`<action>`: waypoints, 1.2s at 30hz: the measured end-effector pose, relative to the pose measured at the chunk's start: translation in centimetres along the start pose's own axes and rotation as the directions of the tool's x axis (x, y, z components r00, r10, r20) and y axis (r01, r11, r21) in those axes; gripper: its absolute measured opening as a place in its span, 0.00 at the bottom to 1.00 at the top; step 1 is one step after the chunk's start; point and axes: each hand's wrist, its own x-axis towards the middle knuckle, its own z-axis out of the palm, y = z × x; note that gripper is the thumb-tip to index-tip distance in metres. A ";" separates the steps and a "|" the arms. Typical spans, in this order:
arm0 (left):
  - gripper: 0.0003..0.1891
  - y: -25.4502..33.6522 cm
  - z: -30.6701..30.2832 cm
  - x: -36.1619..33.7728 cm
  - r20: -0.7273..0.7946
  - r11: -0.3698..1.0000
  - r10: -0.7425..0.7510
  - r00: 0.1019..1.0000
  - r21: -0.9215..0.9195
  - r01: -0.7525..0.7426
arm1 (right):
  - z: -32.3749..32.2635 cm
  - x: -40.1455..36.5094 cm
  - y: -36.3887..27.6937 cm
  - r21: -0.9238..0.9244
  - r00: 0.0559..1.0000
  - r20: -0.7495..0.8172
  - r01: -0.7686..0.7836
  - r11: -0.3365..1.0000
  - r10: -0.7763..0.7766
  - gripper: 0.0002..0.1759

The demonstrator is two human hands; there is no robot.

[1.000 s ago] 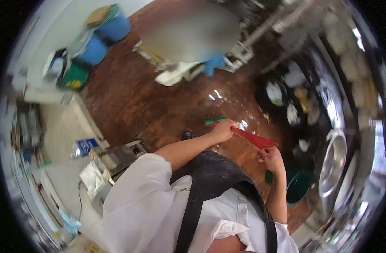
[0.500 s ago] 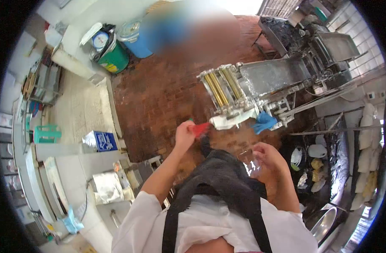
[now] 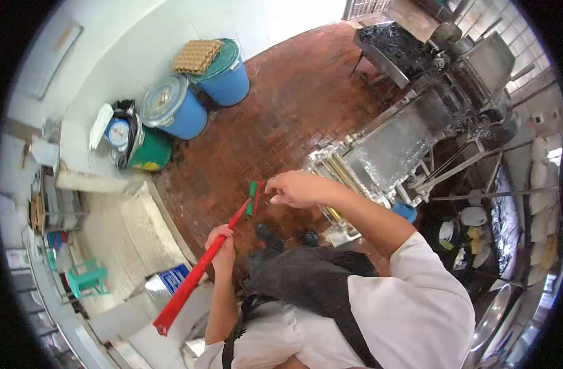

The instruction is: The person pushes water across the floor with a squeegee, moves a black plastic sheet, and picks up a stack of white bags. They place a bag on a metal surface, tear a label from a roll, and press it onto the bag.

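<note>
- Grip check from my end: the left hand [image 3: 223, 249] is wrapped round the red handle [image 3: 195, 280], fingers closed all the way on it, roughly midway along.
- That handle runs on a slant. Its low end is at lower left near a blue box [image 3: 174, 280], and its top end is up over the brick floor [image 3: 281, 104].
- The green end [image 3: 252, 198] sits at the top of the handle, above the floor, a bit ahead of the black apron [image 3: 306, 280].
- The right hand [image 3: 300, 187] is stretched out palm down, fingers loosely bent and slightly apart, holding nothing I can see. The tips are just beside the green end; can't tell if they touch it.
- A metal roller machine [image 3: 386, 147] is right behind that forearm.
- Farther off by the wall are 2 blue barrels [image 3: 174, 111], 1 with an egg tray [image 3: 197, 55] on its lid. There's also a green bucket [image 3: 147, 150] with a scale [image 3: 117, 132] beside it.
- A green stool [image 3: 88, 280] is at far left.
</note>
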 end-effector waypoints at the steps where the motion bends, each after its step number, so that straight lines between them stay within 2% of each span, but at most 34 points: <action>1: 0.07 -0.3 -0.4 2.3 0.030 1.000 0.005 1.000 0.017 -0.005 | -0.7 2.0 0.1 0.006 1.000 0.009 -0.014 1.000 0.014 0.19; 3: 0.07 -0.7 -1.3 6.5 0.081 0.998 0.012 0.997 0.052 -0.016 | -1.7 6.5 0.2 0.015 0.999 0.031 -0.037 0.999 0.037 0.19; 4: 0.07 -1.4 -1.4 9.0 0.072 0.995 -0.063 0.995 -0.074 0.068 | -1.6 8.4 0.8 0.019 0.999 -0.018 -0.042 0.999 0.042 0.19; 6: 0.07 -4.1 -1.7 14.5 0.163 0.999 0.037 0.986 -0.003 -0.037 | -1.8 10.8 3.8 0.000 0.993 -0.112 -0.048 0.999 0.048 0.18; 7: 0.07 -5.3 -2.0 17.0 0.209 0.996 0.077 0.975 0.027 -0.084 | -1.7 11.6 5.1 0.023 0.981 -0.138 -0.137 0.990 0.139 0.18; 10: 0.07 -7.0 -0.4 26.2 0.326 0.992 0.115 0.938 -0.094 -0.089 | -4.0 11.4 5.3 0.123 0.910 -0.183 -0.354 0.927 0.372 0.19; 12: 0.08 -7.6 1.8 31.8 0.410 0.970 0.105 0.906 -0.243 -0.003 | -4.8 11.2 6.6 0.195 0.839 -0.188 -0.478 0.856 0.511 0.19; 13: 0.08 -8.0 3.0 34.7 0.451 0.949 0.109 0.886 -0.311 0.041 | -5.7 11.2 6.8 0.229 0.812 -0.192 -0.508 0.830 0.550 0.19; 16: 0.08 -10.2 7.3 42.9 0.562 0.944 0.179 0.807 -0.329 0.020 | -9.0 12.0 7.0 0.313 0.724 -0.194 -0.594 0.741 0.662 0.18; 19: 0.08 -9.3 11.4 50.9 0.665 0.975 0.144 0.733 -0.221 0.009 | -12.5 15.2 8.7 0.352 0.668 -0.214 -0.628 0.694 0.713 0.18; 21: 0.08 -8.1 14.0 55.1 0.637 0.956 0.151 0.756 -0.289 0.053 | -15.1 17.9 10.5 0.375 0.658 -0.258 -0.606 0.702 0.707 0.19; 22: 0.08 -8.8 15.7 57.5 0.626 0.932 0.172 0.761 -0.353 0.080 | -16.1 19.4 12.5 0.325 0.707 -0.376 -0.504 0.800 0.599 0.19; 23: 0.07 -9.3 16.8 59.6 0.614 0.906 0.180 0.768 -0.408 0.114 | -17.8 20.8 13.8 0.331 0.702 -0.380 -0.505 0.797 0.603 0.20; 26: 0.08 -10.1 19.6 66.9 0.596 0.920 0.248 0.764 -0.392 0.008 | -23.9 26.8 15.9 0.347 0.734 -0.343 -0.481 0.805 0.586 0.20; 29: 0.07 -12.4 21.9 74.9 0.622 0.963 0.176 0.763 -0.268 -0.004 | -30.9 31.5 15.2 0.304 0.755 -0.373 -0.450 0.840 0.539 0.17; 30: 0.07 -12.9 22.9 77.5 0.594 0.959 0.157 0.789 -0.283 0.022 | -32.8 33.0 15.2 0.292 0.745 -0.371 -0.473 0.832 0.554 0.17; 33: 0.07 -16.4 26.8 86.7 0.536 0.956 0.208 0.818 -0.287 -0.056 | -36.6 36.2 17.0 0.356 0.703 -0.417 -0.456 0.815 0.576 0.16; 35: 0.04 -18.2 30.0 93.3 0.459 0.957 0.167 0.873 -0.289 -0.032 | -37.1 37.5 19.7 0.374 0.623 -0.448 -0.520 0.767 0.641 0.20; 36: 0.04 -19.9 31.9 97.3 0.470 0.974 0.135 0.872 -0.223 -0.030 | -37.6 38.1 20.3 0.391 0.580 -0.440 -0.564 0.727 0.686 0.20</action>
